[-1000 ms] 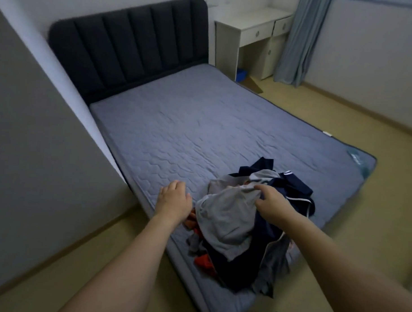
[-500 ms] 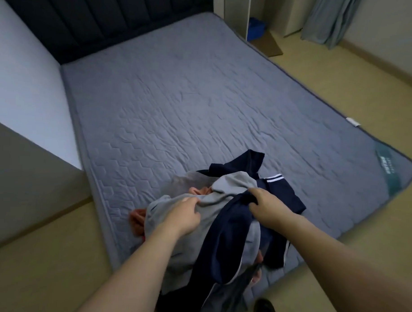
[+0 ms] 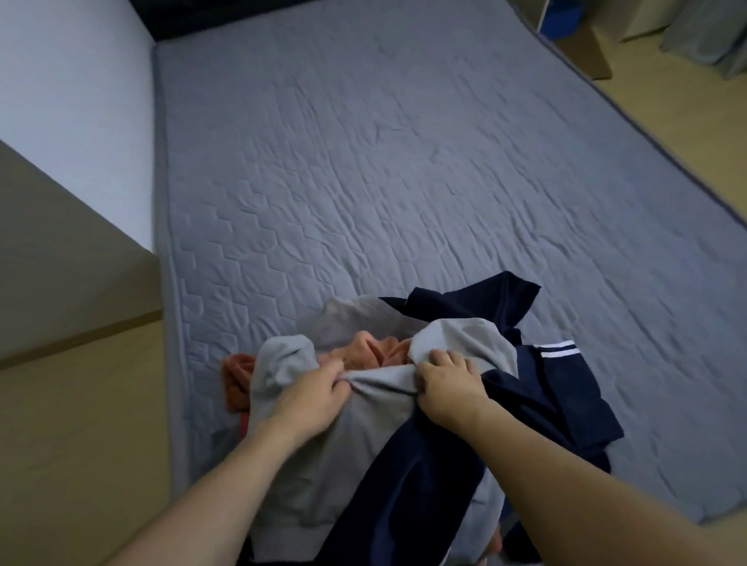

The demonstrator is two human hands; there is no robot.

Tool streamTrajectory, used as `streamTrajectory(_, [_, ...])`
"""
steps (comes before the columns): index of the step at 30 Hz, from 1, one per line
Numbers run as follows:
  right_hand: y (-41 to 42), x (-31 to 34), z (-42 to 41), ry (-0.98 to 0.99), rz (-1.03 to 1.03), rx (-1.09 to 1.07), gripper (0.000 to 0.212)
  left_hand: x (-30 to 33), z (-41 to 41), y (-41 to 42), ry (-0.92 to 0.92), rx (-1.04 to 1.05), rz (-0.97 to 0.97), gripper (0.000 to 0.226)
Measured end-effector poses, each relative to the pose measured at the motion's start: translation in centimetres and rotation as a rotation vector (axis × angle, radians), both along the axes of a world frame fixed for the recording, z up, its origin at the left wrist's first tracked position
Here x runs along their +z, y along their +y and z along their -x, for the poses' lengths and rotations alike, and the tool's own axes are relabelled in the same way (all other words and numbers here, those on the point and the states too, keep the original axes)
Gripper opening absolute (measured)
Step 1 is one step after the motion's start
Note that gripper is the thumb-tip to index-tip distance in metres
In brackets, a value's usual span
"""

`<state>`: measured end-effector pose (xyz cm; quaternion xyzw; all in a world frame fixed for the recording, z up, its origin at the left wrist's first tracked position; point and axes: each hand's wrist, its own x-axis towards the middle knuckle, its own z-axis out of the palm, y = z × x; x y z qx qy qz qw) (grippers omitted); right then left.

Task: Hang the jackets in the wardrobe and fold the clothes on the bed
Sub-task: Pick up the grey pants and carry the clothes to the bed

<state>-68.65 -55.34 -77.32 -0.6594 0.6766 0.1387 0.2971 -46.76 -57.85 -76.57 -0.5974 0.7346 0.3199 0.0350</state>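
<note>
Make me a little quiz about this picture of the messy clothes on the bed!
1. True or false: both hands grip the grey garment.
2. Which colour cloth peeks out just beyond the hands? A) orange B) green C) yellow
3. Fill in: the pile of clothes lies on the ____.

Key:
1. True: the left hand and the right hand both bunch it.
2. A, the orange cloth.
3. Bed, on its grey mattress.
</note>
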Motion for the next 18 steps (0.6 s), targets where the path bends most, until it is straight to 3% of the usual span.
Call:
streamTrajectory(3, [-1.5, 4.5, -1.1, -0.112, 0.034, -0.036, 0.029, 6.6, -0.5, 0.3, 0.188, 0.119, 0.274, 0.016])
streamTrajectory(5, [-2.4, 9.2, -0.8, -0.263, 0.172, -0.093, 0.01, 12.7, 0.6, 0.2, 0.276, 0.128, 0.416, 0.022])
streamTrajectory(9, [-4.4, 21.3, 1.7, -0.618, 0.453, -0.387, 0.02, 25.6, 4.5, -1.7, 0.484, 0.285, 0.61, 0.024])
streamTrajectory(13, [-5.6, 32.8, 6.9, -0.755, 0.675, -0.523, 0.007, 36.4, 10.6, -4.1, 0.709, 0.307, 0.615, 0.025])
streamTrajectory(18, [-5.3, 41.2, 17.3, -0.789, 0.803, -0.556, 0.035, 44.3, 19.2, -4.5, 0.836, 0.124, 0.52, 0.031])
